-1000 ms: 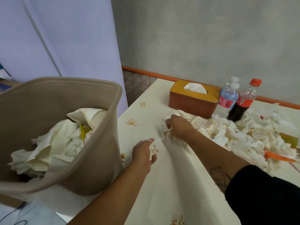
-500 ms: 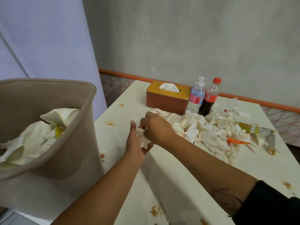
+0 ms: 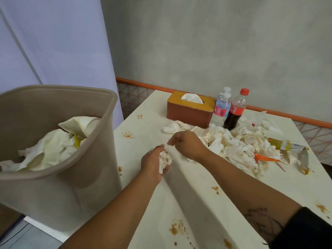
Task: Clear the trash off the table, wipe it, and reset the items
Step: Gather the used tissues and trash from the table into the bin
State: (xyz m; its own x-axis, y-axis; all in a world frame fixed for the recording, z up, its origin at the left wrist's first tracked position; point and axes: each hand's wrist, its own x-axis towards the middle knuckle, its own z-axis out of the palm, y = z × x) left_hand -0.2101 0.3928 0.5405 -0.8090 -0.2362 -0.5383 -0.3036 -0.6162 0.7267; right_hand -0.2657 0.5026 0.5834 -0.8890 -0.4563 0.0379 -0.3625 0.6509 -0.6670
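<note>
Left hand (image 3: 152,164) gripped a crumpled tissue wad (image 3: 165,159), fingers curled round it, just above the counter (image 3: 206,186). Right hand (image 3: 186,144) hovered beside it, fingers relaxed, holding nothing discernible. The soiled tissue pile (image 3: 237,148) lay to its right, in front of the tissue box (image 3: 188,112) and cola bottle (image 3: 235,112). The waste bin (image 3: 53,194) stood left. Judgement: the tissue is light, soft, probably damp; gather it from above in handfuls
</note>
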